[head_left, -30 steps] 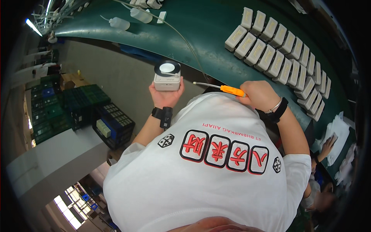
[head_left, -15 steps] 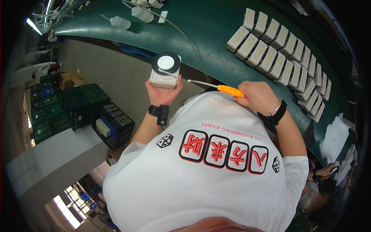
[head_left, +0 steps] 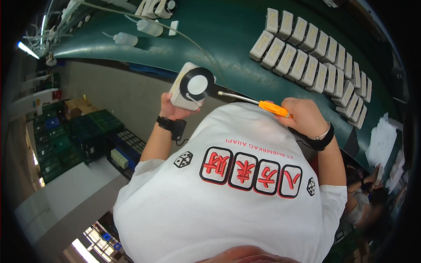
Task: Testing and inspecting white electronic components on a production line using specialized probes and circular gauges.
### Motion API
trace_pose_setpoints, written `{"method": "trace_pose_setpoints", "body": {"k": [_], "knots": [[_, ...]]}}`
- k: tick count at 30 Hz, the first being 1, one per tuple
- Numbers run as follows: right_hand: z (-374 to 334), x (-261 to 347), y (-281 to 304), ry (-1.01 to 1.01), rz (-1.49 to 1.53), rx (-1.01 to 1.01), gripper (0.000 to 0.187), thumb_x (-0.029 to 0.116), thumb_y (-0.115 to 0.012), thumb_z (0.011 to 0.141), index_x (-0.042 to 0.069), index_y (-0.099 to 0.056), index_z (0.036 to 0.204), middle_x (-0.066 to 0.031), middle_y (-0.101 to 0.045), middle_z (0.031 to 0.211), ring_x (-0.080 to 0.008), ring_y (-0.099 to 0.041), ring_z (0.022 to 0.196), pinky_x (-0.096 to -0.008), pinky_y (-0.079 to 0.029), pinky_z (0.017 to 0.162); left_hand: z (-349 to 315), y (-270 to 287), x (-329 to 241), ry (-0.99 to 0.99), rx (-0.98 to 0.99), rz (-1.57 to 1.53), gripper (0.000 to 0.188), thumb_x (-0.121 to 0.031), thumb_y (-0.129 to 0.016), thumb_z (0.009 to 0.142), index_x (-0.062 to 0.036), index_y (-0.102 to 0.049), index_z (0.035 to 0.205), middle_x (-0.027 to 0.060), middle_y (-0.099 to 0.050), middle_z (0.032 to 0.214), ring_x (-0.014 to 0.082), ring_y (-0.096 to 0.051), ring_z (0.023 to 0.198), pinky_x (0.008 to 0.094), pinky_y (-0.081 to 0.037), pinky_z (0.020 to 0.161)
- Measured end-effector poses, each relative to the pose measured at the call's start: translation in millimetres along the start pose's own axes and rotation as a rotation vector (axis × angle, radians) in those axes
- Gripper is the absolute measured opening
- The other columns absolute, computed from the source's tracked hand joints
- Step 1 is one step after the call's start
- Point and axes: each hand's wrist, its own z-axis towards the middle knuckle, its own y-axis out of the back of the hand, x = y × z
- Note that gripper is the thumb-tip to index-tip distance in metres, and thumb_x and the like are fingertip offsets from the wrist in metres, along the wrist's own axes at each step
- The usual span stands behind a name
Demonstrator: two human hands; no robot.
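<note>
My left hand grips a small white record-player-shaped device from below, its fingers closed around the lower end. A black disc with a white round centre faces up on it, and a small white tonearm lies across the disc's edge. The device is tilted, so one side with gold lettering shows. My right hand is closed on an orange-handled tool with a thin metal shaft. The shaft's pale tip points left at the device, a short gap from the disc. Its exact kind is unclear, as the fingers hide the handle's rear.
Rows of similar white devices stand on the green table. Farther left are two squeeze bottles, a small white block and a thin hose. Crates are stacked at left. Another person's arm shows at lower right.
My left hand has turned and tilted the device, bringing its lettered side into view. My right hand and the tool have shifted slightly right and down in the picture; the whole view has moved a little.
</note>
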Motion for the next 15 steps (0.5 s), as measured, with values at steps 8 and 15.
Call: {"method": "trace_pose_setpoints", "body": {"k": [8, 15], "knots": [[-23, -6, -33, -0.131, 0.192, -0.335, 0.024, 0.019, -0.072, 0.080, 0.000, -0.063, 0.089, -0.0115, -0.063, 0.087, -0.0329, -0.060, 0.072, -0.0337, -0.049, 0.069, 52, 7, -24, 0.020, 0.243, -0.124, 0.101, -0.042, -0.077, 0.063, -0.0064, -0.034, 0.147, 0.0252, -0.050, 0.134, 0.0452, -0.060, 0.108, 0.0554, -0.057, 0.082], [-108, -52, -131, -0.663, 0.104, -0.869, 0.025, 0.016, -0.075, 0.082, -0.001, -0.063, 0.096, -0.0082, -0.065, 0.097, -0.0227, -0.061, 0.073, -0.0290, -0.047, 0.071, 108, -4, -39, -0.108, 0.395, 0.103, 0.110, -0.032, -0.086, 0.060, -0.0001, -0.030, 0.149, 0.0287, -0.045, 0.139, 0.0470, -0.055, 0.119, 0.0568, -0.051, 0.091]]}}
